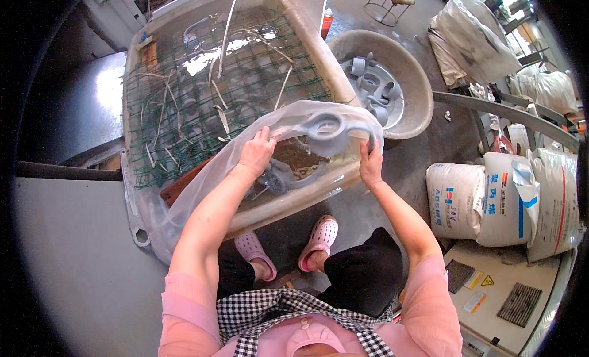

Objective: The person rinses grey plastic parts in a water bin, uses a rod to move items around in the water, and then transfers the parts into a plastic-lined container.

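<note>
My left hand (257,152) grips translucent plastic film (207,173), apparently a bag, which spreads over the near side of a water-filled tub (294,191). Between my hands, at the film's upper part, is a grey plastic part (326,135) with a round ring and curved ends. The fingers of my right hand (371,164) close around its right curved end, against the film's edge. Whether my left fingers also touch the part cannot be made out. Below it, more grey parts (278,177) show in the tub's water.
Green netting (221,95) with pale strips covers the tub's far area; a reddish-brown bar (184,182) lies near its left. Beyond the right rim, a round basin (416,99) holds several grey parts (370,83). Full sacks (455,198) stand at right, near a metal rail (511,113).
</note>
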Tool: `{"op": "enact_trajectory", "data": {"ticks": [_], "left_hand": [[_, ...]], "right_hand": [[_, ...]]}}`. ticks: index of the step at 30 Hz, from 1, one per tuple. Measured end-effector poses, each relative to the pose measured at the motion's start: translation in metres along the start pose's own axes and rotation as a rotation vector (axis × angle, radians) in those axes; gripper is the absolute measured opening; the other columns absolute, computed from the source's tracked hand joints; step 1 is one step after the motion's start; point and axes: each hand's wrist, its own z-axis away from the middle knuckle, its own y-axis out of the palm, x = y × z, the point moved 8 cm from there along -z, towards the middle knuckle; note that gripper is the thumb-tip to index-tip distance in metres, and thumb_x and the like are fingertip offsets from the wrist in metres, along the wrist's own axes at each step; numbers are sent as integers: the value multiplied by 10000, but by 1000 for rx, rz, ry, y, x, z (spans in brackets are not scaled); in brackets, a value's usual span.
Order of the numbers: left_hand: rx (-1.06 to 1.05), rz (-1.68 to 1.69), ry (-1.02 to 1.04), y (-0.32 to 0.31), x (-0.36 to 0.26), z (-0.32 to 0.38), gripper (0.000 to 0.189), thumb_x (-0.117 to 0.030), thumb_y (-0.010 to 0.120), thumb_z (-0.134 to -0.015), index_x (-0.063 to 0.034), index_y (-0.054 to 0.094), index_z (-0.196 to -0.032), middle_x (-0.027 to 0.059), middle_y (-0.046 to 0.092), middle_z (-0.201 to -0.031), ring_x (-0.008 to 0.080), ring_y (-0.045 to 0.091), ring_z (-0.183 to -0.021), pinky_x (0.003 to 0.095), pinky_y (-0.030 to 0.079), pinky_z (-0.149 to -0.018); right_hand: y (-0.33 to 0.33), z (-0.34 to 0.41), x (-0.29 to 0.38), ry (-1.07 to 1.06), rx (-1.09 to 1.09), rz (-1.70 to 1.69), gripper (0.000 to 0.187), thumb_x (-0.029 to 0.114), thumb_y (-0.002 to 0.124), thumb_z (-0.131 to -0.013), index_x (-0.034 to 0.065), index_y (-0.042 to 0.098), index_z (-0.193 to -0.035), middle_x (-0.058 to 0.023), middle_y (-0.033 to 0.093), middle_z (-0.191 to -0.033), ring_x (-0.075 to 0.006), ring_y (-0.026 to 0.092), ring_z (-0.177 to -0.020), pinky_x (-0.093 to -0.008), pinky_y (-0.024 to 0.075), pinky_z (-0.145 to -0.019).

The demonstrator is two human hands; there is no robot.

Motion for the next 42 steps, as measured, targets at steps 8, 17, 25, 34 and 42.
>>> {"op": "enact_trajectory", "data": {"ticks": [8,17,25,34,42], "left_hand": [[-21,-13,-11,0,-2,-3,370,-65,527,-734,-113,571,-1099,177,487,-1123,254,557,-961,311,526,-697],[-112,-75,51,-10,-13,-5,235,-115,545,-741,-57,603,-960,152,515,-1033,235,578,-905,296,538,-624],[-128,-82,80,-14,-20,-10,257,-120,554,-724,-54,610,-966,128,516,-996,224,573,-903,280,537,-608],[-173,-103,61,-13,-9,-2,247,-121,561,-717,-60,617,-950,112,512,-967,225,568,-886,278,529,-621],[-4,-93,44,-9,-7,-5,332,-105,526,-743,-69,579,-1069,152,493,-1081,243,551,-975,297,516,-721]], "right_hand": [[-31,-114,-10,344,-229,-417,249,231,538,-883,-12,526,-831,-139,584,-787,-243,556,-715,-345,444,-650],[122,-13,-36,-25,623,748,467,280,533,-833,23,476,-1219,-228,474,-1235,-390,488,-1085,-465,416,-898],[159,-26,-87,278,501,658,636,333,589,-784,74,362,-1318,-255,258,-1384,-422,194,-1305,-540,211,-1042],[101,5,11,-136,726,633,427,407,685,-685,67,638,-940,-195,392,-1242,-398,308,-1201,-506,312,-949],[18,25,102,-813,541,481,399,226,770,-461,49,582,-765,-151,401,-1281,-325,377,-1190,-456,334,-914]]}}
